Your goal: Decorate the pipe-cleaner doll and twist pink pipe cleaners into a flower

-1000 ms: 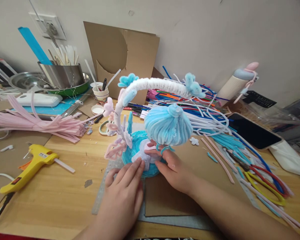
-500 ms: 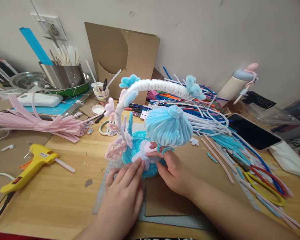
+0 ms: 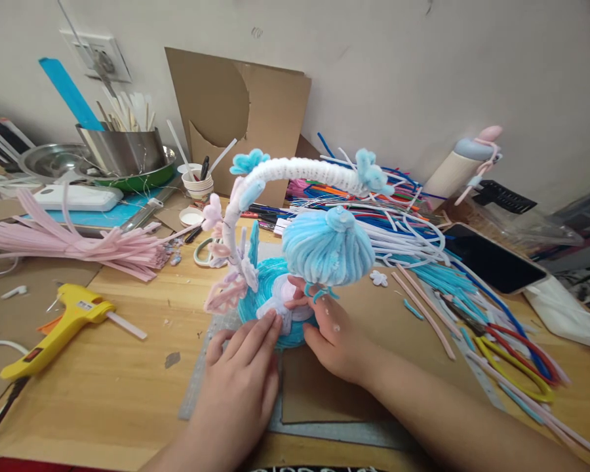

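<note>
A fuzzy craft lamp stands in the middle, with a round blue base, a white arch bearing blue and pink flowers, and a pleated blue shade hanging from it. A pale lilac flower with a pinkish centre lies on the base. My left hand rests its fingertips on the flower's near petals, fingers close together. Beneath the shade, my right hand reaches onto the base from the right, its fingers apart and touching the flower's right side.
A yellow glue gun and pink stems lie left. Cardboard lies under my right arm. Yellow-handled scissors, a phone and coloured stems are right. A pot of sticks stands behind.
The lamp sits slightly further left in view, its arch and shade tilted a little. My right fingers have shifted slightly left over the flower. My left hand is nearly unchanged.
</note>
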Motion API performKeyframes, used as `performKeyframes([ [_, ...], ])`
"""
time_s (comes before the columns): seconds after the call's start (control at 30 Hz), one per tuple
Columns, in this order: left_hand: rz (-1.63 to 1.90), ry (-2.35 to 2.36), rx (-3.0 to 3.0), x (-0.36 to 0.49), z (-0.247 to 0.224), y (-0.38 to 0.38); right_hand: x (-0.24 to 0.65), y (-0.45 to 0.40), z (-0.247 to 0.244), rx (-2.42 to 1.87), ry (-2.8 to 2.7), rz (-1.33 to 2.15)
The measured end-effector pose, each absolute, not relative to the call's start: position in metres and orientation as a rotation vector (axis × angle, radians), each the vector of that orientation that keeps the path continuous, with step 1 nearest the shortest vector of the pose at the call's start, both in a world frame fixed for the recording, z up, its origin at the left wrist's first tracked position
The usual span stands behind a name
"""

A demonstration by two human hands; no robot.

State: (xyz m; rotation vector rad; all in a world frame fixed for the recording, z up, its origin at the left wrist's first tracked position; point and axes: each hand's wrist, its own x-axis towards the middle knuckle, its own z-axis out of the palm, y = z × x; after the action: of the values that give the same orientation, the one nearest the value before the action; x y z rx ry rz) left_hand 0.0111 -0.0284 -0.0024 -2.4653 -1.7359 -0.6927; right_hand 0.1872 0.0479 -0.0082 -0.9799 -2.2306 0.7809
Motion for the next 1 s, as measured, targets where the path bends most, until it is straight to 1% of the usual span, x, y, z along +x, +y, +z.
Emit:
performKeyframes([
  [0.23,-0.662,-1.735,-2.483,0.011,-0.003,-0.029,0.187,0.047,-0.008,-0.881,-2.235,0.791],
  [0.4,-0.634,-1.758,-2.483,0.011,-0.002,-0.030,0.192,0.046,-0.012,-0.965,-2.057,0.882],
  [0.5,-0.650,-1.766,-2.491,0.010,-0.002,-0.030,0.194,0.046,-0.011,-1.025,-1.861,1.053],
  [0.63,-0.692,-1.769,-2.500,0.006,0.000,-0.033,0.208,0.035,0.003,-1.079,-1.547,1.428],
  [0.73,-0.879,-1.770,-2.427,0.008,0.002,-0.036,0.226,0.017,0.015,-1.088,-1.203,1.659],
  [0.8,-1.055,-1.746,-2.443,0.013,0.005,-0.038,0.238,0.005,0.021,-0.999,-0.913,1.865],
  [0.9,-1.329,-1.727,-2.651,0.029,0.011,-0.039,0.249,-0.012,0.026,-0.844,-0.490,2.153],
  [1.0,-1.572,-1.698,-2.851,0.047,0.016,-0.037,0.250,-0.027,0.029,-0.749,-0.233,2.267],
])
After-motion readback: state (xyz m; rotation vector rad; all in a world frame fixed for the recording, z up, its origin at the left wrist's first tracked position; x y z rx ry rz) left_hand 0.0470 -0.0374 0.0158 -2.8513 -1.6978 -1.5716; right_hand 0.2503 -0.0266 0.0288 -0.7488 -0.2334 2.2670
